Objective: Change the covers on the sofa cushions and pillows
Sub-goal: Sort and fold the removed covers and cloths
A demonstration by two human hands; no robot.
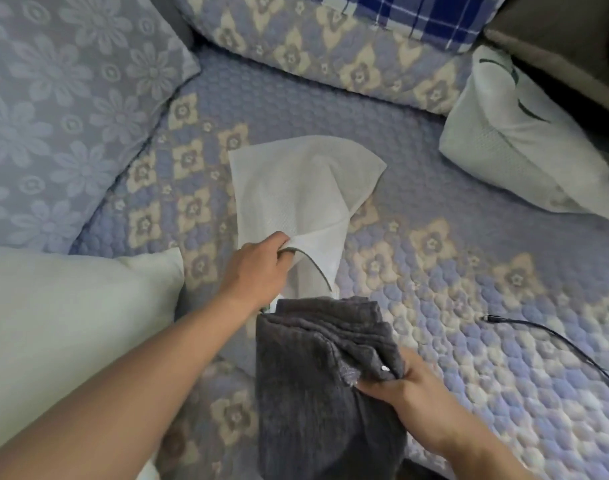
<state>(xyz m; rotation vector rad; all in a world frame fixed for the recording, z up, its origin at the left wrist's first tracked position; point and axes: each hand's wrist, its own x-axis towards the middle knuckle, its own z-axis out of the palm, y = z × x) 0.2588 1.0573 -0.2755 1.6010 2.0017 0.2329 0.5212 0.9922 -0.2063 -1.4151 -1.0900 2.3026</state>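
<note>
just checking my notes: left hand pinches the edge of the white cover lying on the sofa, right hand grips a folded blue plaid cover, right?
Not quite. The head view shows the right hand gripping a folded dark grey cover, not blue plaid. The rest holds: the left hand pinches the edge of the white cover lying on the sofa.

Counts on the sofa — hands, covers, pillows, cushions, one cable

Two hands: the left hand (258,263) and the right hand (396,382). Two loose covers — one white cover (296,192) and one dark grey cover (317,393). Two white pillows: one plain white pillow (71,320) at the left edge, one white pillow with dark lines (517,147) at the right. One lilac cushion with a daisy pattern (64,109) at upper left, one quilted back cushion (330,53) along the top, and one blue checked cushion (424,19) behind it. One black cable (552,337) on the quilted sofa seat (452,202).
</note>
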